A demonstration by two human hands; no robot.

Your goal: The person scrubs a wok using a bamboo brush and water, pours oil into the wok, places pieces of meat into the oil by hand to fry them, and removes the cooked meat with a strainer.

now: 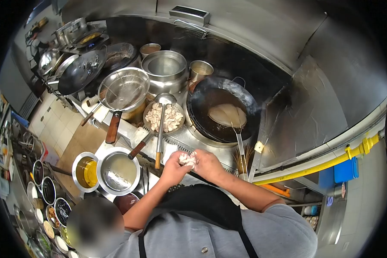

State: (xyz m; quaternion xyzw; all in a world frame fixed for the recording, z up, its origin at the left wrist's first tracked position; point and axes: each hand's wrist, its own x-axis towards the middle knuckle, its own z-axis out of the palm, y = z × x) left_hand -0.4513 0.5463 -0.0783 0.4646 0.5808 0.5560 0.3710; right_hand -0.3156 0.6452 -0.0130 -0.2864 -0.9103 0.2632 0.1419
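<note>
My left hand (174,170) and my right hand (208,165) meet in front of my chest, fingers curled together. Between them is a clump of pale pinkish-white pieces (188,159), whose exact kind I cannot make out. Just beyond, a perforated strainer (148,138) with a wooden handle bears similar chopped pale pieces (170,118). A ladle (161,133) lies across it, its wooden end pointing toward me. To the right, a black wok (221,134) holds dark liquid, with a round-headed metal utensil (240,142) resting in it and over its rim.
A mesh strainer (124,88) sits over a pot at the left, near a large steel pot (164,66). Bowls of yellow liquid (89,172) and cloudy liquid (118,170) stand by my left arm. A yellow pipe (322,161) runs along the right; another person (38,45) is far left.
</note>
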